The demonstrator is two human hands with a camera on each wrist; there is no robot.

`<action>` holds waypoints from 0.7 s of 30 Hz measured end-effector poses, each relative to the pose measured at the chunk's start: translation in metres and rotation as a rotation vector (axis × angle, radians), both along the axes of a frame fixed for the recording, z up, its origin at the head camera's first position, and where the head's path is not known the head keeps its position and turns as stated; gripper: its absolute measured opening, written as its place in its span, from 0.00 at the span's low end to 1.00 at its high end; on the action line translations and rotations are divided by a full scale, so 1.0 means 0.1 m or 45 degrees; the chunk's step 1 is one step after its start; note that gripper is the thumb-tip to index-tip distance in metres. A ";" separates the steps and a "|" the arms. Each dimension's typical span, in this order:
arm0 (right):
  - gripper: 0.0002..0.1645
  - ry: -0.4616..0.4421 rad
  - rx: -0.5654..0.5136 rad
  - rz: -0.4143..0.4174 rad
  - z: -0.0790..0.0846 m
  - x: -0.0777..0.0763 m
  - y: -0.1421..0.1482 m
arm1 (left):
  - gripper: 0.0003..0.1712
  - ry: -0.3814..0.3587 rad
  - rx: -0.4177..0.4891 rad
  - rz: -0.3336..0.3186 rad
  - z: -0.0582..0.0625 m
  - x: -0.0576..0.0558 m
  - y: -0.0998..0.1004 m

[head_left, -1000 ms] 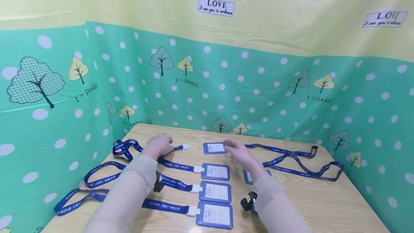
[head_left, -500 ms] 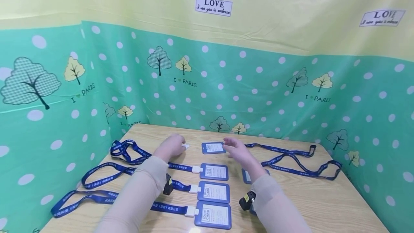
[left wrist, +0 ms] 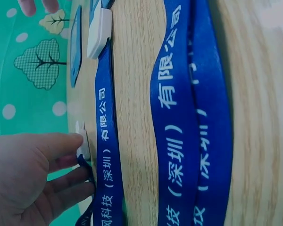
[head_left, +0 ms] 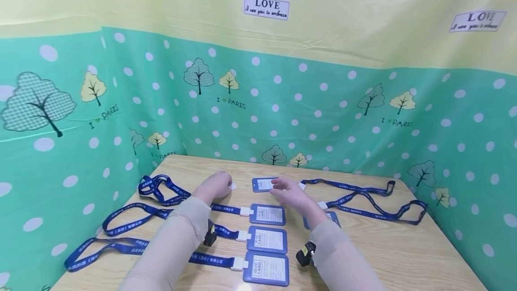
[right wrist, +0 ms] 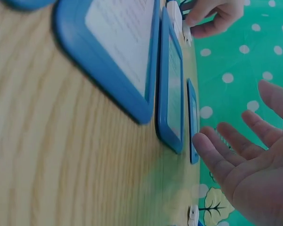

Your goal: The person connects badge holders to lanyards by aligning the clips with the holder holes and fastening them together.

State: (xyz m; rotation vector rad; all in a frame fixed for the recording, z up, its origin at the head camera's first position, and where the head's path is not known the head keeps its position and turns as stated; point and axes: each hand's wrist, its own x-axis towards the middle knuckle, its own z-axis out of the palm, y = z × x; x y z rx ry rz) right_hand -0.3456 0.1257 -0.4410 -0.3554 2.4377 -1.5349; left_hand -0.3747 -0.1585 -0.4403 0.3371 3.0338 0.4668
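My left hand (head_left: 216,186) is at the far left-centre of the table. Its thumb and fingers pinch the white clip (left wrist: 83,141) on the end of a blue lanyard, seen best in the left wrist view. Just right of that clip lies a blue ID card holder (head_left: 260,185), flat, with no strap attached. My right hand (head_left: 294,196) hovers beside it, fingers spread and palm turned inward, overlapping the holder's right edge in the head view. The right wrist view shows this hand (right wrist: 245,160) with nothing in it.
Several card holders clipped to blue lanyards lie in a column, the nearest card holder (head_left: 266,268) at the front. Two more lanyards (head_left: 363,190) stretch across the right side, one near a card holder (head_left: 333,219) partly under my right wrist. Patterned curtain (head_left: 242,80) surrounds the wooden table (head_left: 383,255).
My left hand has slid right along the lanyard strap to its white clip. My right hand has shifted slightly left, over the far card holder's edge, uncovering white clips on the right.
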 end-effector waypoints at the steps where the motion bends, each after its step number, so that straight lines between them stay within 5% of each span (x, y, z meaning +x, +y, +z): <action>1: 0.34 -0.002 0.002 0.008 -0.01 0.00 -0.02 | 0.10 -0.002 -0.002 -0.004 0.01 0.01 -0.01; 21: 0.36 0.038 -0.045 0.122 0.00 0.13 -0.42 | 0.05 -0.015 -0.086 -0.058 0.01 0.07 -0.12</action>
